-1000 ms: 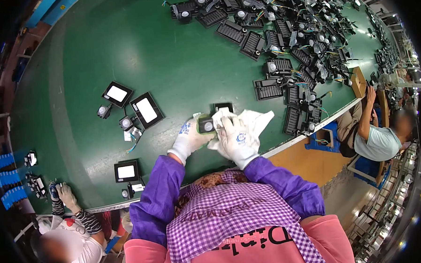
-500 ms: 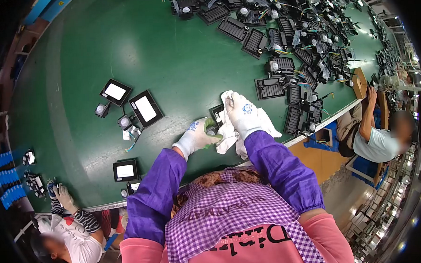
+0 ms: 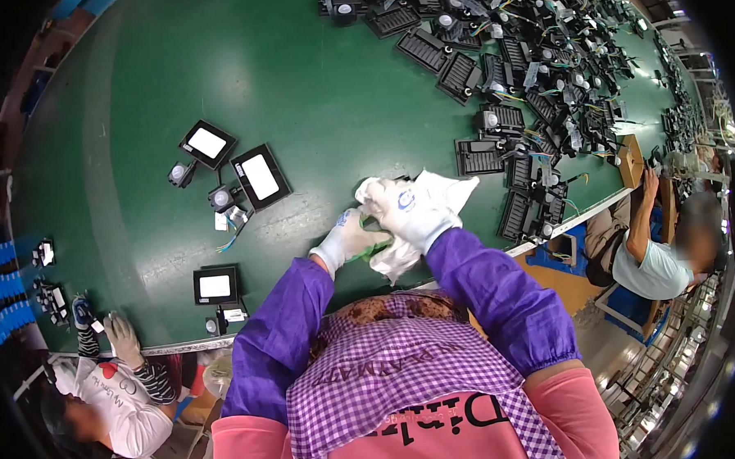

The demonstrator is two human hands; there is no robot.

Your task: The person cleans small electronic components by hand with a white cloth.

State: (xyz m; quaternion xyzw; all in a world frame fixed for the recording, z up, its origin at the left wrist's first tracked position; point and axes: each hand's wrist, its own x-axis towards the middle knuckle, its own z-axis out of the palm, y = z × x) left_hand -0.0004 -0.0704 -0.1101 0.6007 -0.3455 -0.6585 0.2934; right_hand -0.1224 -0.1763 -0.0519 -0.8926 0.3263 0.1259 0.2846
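Both my hands wear white gloves and work close together over the near edge of the green table [image 3: 213, 64]. My left hand [image 3: 347, 238] grips a small black floodlight unit that is almost fully hidden under the hands and cloth. My right hand [image 3: 403, 210] presses a crumpled white cloth [image 3: 444, 189] down onto that unit. Purple sleeves cover both my forearms.
Three finished floodlights [image 3: 259, 177] with white panels lie to the left. A big heap of black floodlight housings [image 3: 524, 67] with wires fills the far right. One seated person works at the left table edge [image 3: 118, 339], another sits at the right [image 3: 655, 250].
My right hand with the cloth swept from the far side of the unit back over it and leftwards. The black unit, visible before, is now covered.
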